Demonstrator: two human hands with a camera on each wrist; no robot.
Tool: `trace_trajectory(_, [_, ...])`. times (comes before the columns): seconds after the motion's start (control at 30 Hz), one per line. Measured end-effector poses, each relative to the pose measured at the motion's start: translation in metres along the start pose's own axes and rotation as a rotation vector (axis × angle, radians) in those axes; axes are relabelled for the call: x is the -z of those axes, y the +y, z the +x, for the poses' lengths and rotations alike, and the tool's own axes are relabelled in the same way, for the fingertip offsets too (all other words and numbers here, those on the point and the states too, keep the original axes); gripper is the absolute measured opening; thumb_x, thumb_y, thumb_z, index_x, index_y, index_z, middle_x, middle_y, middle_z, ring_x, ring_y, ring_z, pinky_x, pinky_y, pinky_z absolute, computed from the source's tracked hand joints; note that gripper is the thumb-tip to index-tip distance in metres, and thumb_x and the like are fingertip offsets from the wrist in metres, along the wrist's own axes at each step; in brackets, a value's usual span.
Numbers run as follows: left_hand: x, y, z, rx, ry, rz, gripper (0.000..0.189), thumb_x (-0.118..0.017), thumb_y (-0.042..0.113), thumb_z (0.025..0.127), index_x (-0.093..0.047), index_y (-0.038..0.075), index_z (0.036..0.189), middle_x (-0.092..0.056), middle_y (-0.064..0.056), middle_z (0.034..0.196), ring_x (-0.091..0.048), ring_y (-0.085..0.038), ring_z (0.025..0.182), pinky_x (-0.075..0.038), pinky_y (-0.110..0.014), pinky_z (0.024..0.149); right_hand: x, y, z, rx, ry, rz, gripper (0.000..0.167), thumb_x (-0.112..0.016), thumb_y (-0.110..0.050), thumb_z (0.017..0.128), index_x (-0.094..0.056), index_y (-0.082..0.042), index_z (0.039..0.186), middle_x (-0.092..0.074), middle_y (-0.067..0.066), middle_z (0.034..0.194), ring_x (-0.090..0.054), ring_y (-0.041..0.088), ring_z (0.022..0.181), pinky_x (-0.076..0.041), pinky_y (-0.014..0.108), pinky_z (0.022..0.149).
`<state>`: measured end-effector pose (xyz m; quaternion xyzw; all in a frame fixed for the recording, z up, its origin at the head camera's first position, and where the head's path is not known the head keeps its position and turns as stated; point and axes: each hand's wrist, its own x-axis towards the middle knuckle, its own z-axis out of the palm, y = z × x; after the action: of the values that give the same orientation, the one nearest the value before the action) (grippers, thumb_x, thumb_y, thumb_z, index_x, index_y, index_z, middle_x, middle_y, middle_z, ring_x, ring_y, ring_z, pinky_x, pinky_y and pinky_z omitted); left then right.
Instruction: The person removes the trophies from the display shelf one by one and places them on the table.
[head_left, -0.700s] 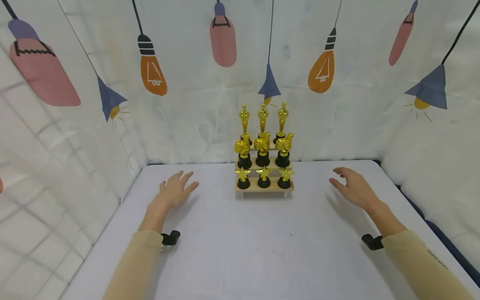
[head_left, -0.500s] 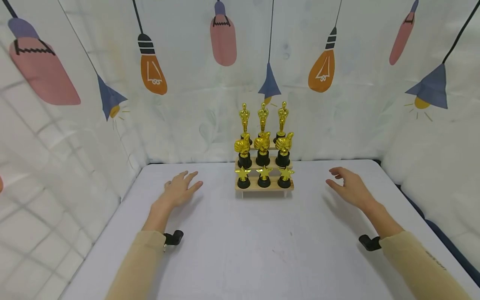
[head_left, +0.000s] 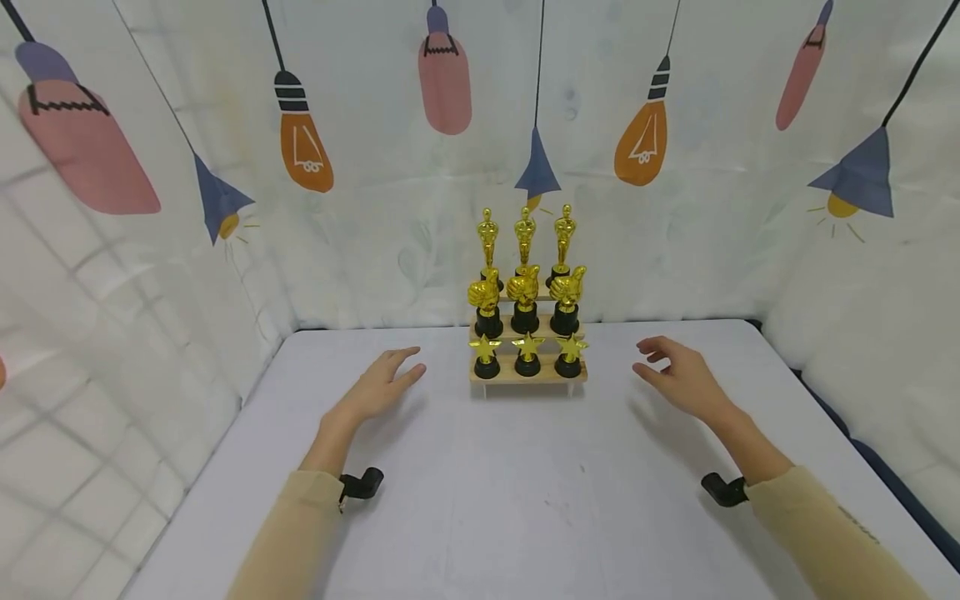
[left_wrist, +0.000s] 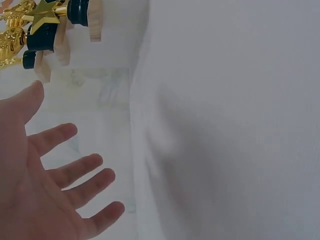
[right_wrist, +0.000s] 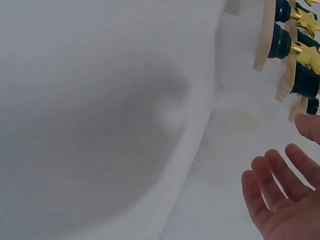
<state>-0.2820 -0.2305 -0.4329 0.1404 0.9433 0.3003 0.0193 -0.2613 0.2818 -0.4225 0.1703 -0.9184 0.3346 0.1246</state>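
Note:
A tiered wooden stand (head_left: pixel 528 377) at the far middle of the table bears three rows of gold trophies on black bases. Star trophies (head_left: pixel 528 358) fill the lowest step, thumbs-up trophies (head_left: pixel 524 296) the middle one, and figure statuettes (head_left: pixel 525 237) the top. To the left of the stand, my left hand (head_left: pixel 381 385) hovers with spread fingers and holds nothing; the left wrist view shows its palm and fingers (left_wrist: pixel 75 170) apart from the trophies. On the other side, my right hand (head_left: pixel 684 377) is held in the air, its fingers slightly bent, touching nothing.
White cloth covers the table (head_left: pixel 517 500). Behind it and along both sides hangs a pale curtain (head_left: pixel 360 250) printed with lamps and bulbs. A small black device sits on each wrist, the left one (head_left: pixel 363 483) and the right one (head_left: pixel 723 490).
Both hands have moved inward toward the stand, the left to the right and the right to the left. The stand and its trophies have stayed where they were.

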Motion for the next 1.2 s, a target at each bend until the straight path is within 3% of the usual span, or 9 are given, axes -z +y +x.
trace_trajectory(0.33, [-0.011, 0.016, 0.003, 0.018, -0.025, -0.345, 0.053, -0.057, 0.044, 0.106, -0.053, 0.013, 0.148, -0.051, -0.017, 0.149, -0.047, -0.035, 0.137, -0.039, -0.06, 0.111, -0.01, -0.013, 0.003, -0.092, -0.021, 0.079, 0.037, -0.071, -0.024, 0.1, -0.063, -0.001, 0.128, -0.068, 0.016, 0.119, -0.065, 0.031, 0.108, -0.056, 0.05, 0.089])
trace_trajectory(0.53, [-0.02, 0.024, 0.006, 0.05, 0.015, -0.618, 0.043, -0.06, 0.027, 0.107, -0.056, 0.001, 0.141, -0.051, -0.024, 0.146, -0.056, -0.032, 0.127, -0.051, -0.045, 0.104, -0.018, -0.023, 0.003, -0.095, -0.001, 0.131, 0.035, -0.072, -0.023, 0.1, -0.065, 0.0, 0.125, -0.069, 0.014, 0.116, -0.065, 0.03, 0.105, -0.056, 0.047, 0.088])
trace_trajectory(0.73, [-0.031, 0.032, 0.007, 0.1, 0.038, -0.852, 0.043, -0.058, 0.02, 0.107, -0.053, -0.008, 0.139, -0.049, -0.031, 0.141, -0.057, -0.037, 0.122, -0.055, -0.04, 0.098, -0.029, -0.031, 0.005, -0.144, -0.001, 0.202, 0.034, -0.074, -0.023, 0.098, -0.065, -0.002, 0.124, -0.07, 0.012, 0.112, -0.064, 0.028, 0.105, -0.056, 0.036, 0.083])
trace_trajectory(0.93, [-0.041, 0.04, 0.012, 0.177, 0.029, -0.98, 0.046, -0.056, 0.019, 0.108, -0.049, -0.01, 0.143, -0.048, -0.031, 0.141, -0.054, -0.043, 0.125, -0.056, -0.037, 0.096, -0.037, -0.038, 0.006, -0.166, 0.006, 0.269, 0.036, -0.075, -0.021, 0.097, -0.064, 0.001, 0.123, -0.069, 0.013, 0.113, -0.065, 0.028, 0.106, -0.055, 0.028, 0.086])
trace_trajectory(1.2, [-0.05, 0.047, 0.022, 0.23, 0.019, -1.046, 0.045, -0.055, 0.016, 0.108, -0.049, -0.01, 0.144, -0.05, -0.029, 0.138, -0.054, -0.041, 0.123, -0.057, -0.035, 0.094, -0.049, -0.042, 0.011, -0.176, 0.02, 0.298, 0.035, -0.077, -0.015, 0.095, -0.065, 0.002, 0.123, -0.068, 0.015, 0.115, -0.064, 0.028, 0.108, -0.055, 0.041, 0.092])
